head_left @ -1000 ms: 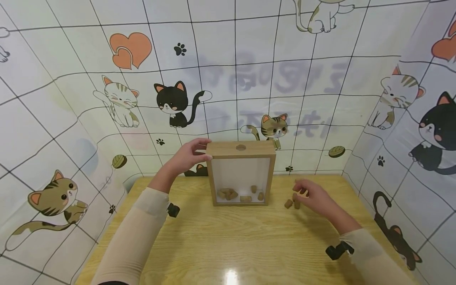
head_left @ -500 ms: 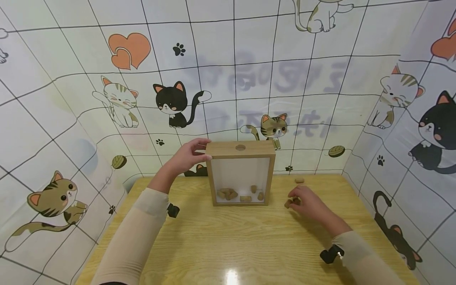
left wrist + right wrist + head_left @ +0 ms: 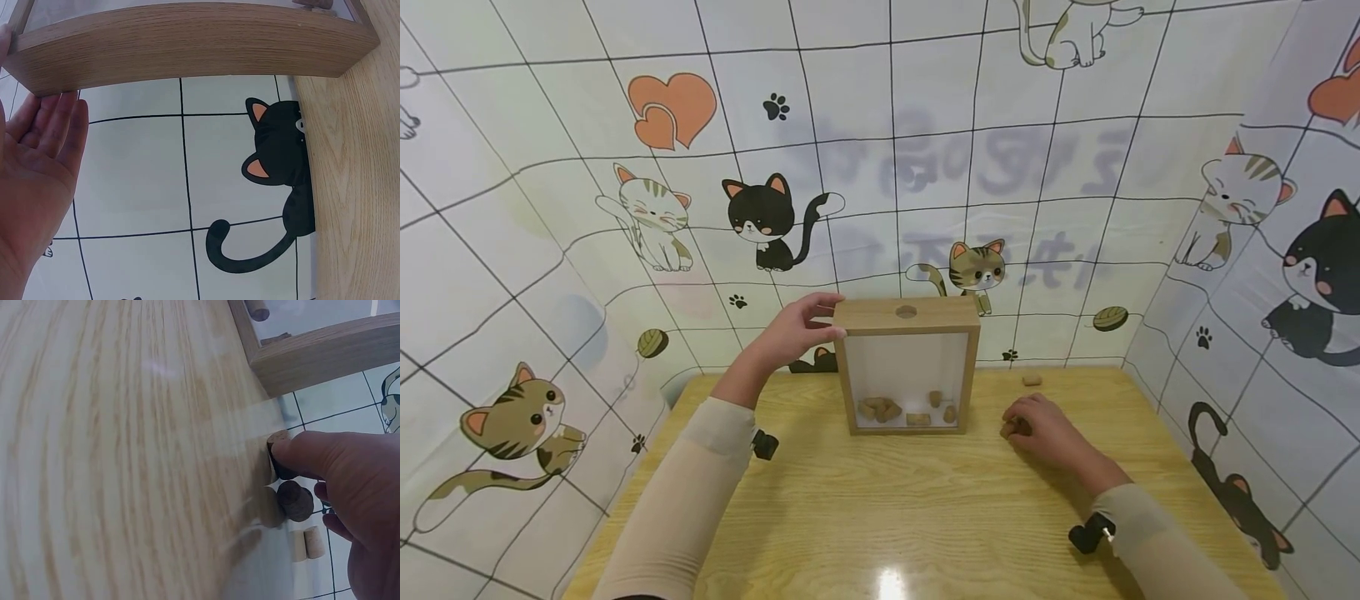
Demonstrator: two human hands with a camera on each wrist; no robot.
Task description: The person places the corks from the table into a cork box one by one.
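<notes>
Both hands were busy. We had the left hand (image 3: 786, 333) clamped on the upper corner of the wooden box (image 3: 876, 315), thumb on its front edge and the other fingers round toward the back. Our right hand (image 3: 1051, 431) had thumb and bent fingers together on a cork (image 3: 280, 435) down at the tabletop (image 3: 880, 500), though the far side of that pinch was hidden from us.

A second cork (image 3: 295, 501) sat just beside that thumb, and a third cork (image 3: 314, 542) lay beyond the right fingers, near the table's back edge.

Room-wise, we had a strip of bare wood between the right grip and the box's nearest side, so those two were well apart. From both hands toward us the tabletop ran wide. The box stood upright between our hands, with a round hole (image 3: 907, 311) in its top, right of the left grip. Inside it, we saw a small heap of pieces (image 3: 878, 408) below the left grip, with others spread toward the right hand. Behind both grips rose the cat-print sheet (image 3: 865, 208).
</notes>
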